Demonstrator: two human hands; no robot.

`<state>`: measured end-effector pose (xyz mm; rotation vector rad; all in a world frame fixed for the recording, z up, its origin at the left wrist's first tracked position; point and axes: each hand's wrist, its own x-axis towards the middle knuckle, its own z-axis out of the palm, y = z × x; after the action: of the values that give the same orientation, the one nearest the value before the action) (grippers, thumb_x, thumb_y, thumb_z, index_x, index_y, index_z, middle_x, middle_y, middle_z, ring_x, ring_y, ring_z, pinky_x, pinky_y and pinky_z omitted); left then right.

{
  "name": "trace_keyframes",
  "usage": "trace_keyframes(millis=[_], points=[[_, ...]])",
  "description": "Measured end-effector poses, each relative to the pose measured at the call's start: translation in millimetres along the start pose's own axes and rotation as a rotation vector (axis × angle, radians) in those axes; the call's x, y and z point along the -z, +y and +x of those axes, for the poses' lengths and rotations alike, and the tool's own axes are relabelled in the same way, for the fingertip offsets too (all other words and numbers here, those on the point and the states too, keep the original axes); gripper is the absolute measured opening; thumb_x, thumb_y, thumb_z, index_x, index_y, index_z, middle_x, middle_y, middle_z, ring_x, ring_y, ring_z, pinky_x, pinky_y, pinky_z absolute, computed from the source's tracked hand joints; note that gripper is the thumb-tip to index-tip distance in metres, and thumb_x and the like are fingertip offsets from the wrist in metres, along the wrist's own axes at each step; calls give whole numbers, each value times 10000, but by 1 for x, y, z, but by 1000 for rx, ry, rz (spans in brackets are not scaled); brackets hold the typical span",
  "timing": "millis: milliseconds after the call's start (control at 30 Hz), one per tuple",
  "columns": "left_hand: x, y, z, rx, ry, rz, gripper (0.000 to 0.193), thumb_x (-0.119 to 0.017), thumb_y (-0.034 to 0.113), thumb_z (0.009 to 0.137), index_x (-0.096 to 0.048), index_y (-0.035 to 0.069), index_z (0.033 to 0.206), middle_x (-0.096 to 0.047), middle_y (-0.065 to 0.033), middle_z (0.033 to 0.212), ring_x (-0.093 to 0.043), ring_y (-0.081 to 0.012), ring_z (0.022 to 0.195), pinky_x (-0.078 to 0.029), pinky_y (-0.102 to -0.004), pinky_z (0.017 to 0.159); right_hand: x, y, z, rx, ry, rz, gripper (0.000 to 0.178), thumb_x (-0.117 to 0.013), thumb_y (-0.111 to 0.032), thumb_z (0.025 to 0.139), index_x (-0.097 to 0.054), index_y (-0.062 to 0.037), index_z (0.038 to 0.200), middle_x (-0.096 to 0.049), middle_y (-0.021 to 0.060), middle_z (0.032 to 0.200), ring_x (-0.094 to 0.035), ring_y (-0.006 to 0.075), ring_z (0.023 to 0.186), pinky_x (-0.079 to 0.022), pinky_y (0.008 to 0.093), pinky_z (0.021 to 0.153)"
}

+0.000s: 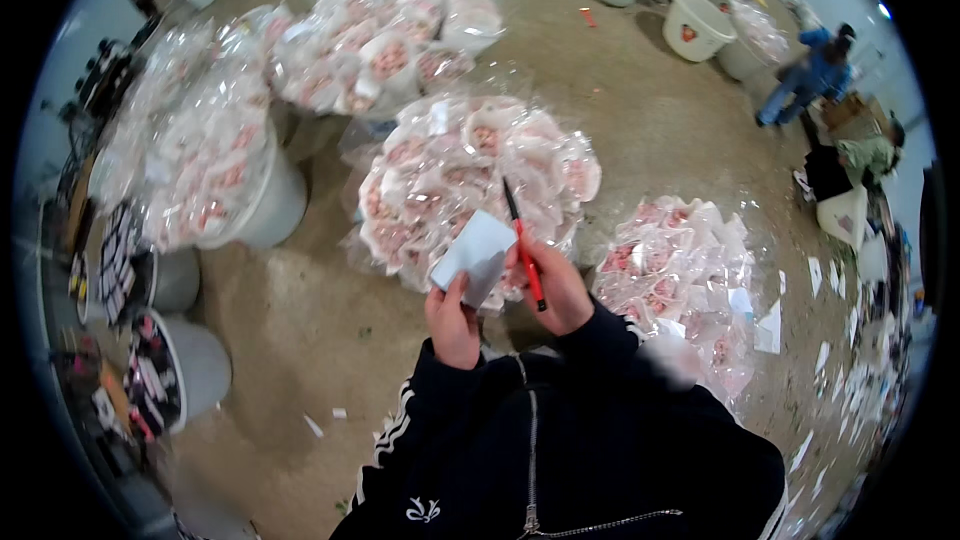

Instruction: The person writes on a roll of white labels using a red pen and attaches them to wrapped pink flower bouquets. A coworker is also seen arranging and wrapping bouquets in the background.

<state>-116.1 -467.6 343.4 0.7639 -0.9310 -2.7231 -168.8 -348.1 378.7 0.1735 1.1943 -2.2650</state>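
My left hand (pixel 455 325) grips a small white paper pad (pixel 476 252) by its near left edge, with the thumb on top. A red pen (pixel 530 275) with a long black front end is pinched in my right hand (pixel 557 288), its black end pointing away from me. The right fingers sit at the pad's right edge. Just beyond and below both hands stands a big cluster of wrapped pink flower bouquets (pixel 405 195) in clear and white film. Another bouquet cluster (pixel 660 260) is to the right of my right hand.
More wrapped bouquets (pixel 390 55) stand farther back, and others fill a grey bucket (pixel 270 205) at left. Nearer left is a bucket (pixel 195 365) of dark packages. A white bucket (pixel 695 25) and a person in blue (pixel 810 75) are back right. Paper scraps (pixel 800 450) litter the right floor.
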Motion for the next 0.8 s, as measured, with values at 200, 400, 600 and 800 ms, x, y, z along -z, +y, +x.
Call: trace_keyframes(millis=[200, 400, 600, 800], points=[[-7, 10, -5, -145, 128, -72, 251, -471, 105, 834, -475, -11, 1056, -549, -69, 976, -541, -143, 861, -433, -257, 741, -33, -1, -10, 57, -56, -202, 220, -439, -239, 877, -510, -41, 814, -405, -31, 571, -352, 47, 484, -296, 183, 457], [2, 28, 1, -68, -18, -40, 238, -462, 140, 845, -493, 5, 1040, -561, -38, 876, -529, -106, 751, -419, -230, 635, -25, 28, 8, 10, -287, -798, 271, -467, -245, 849, -562, 2, 792, -537, 49, 633, -491, 133, 552, -377, 247, 513], [34, 39, 4, -76, -40, 132, 238, -468, 155, 858, -497, 11, 1046, -564, -16, 853, -525, -68, 699, -420, -206, 607, -42, 49, 22, 114, -421, -1088, 289, -467, -258, 826, -569, 9, 782, -558, 151, 644, -536, 268, 589, -392, 324, 535], [61, 60, -5, -235, 51, 147, 228, -499, 123, 840, -505, -10, 1025, -571, -38, 885, -538, -88, 756, -424, -222, 660, -61, 74, 24, 98, -539, -1065, 330, -472, -306, 833, -567, 4, 771, -543, 147, 603, -526, 247, 537, -382, 333, 504]])
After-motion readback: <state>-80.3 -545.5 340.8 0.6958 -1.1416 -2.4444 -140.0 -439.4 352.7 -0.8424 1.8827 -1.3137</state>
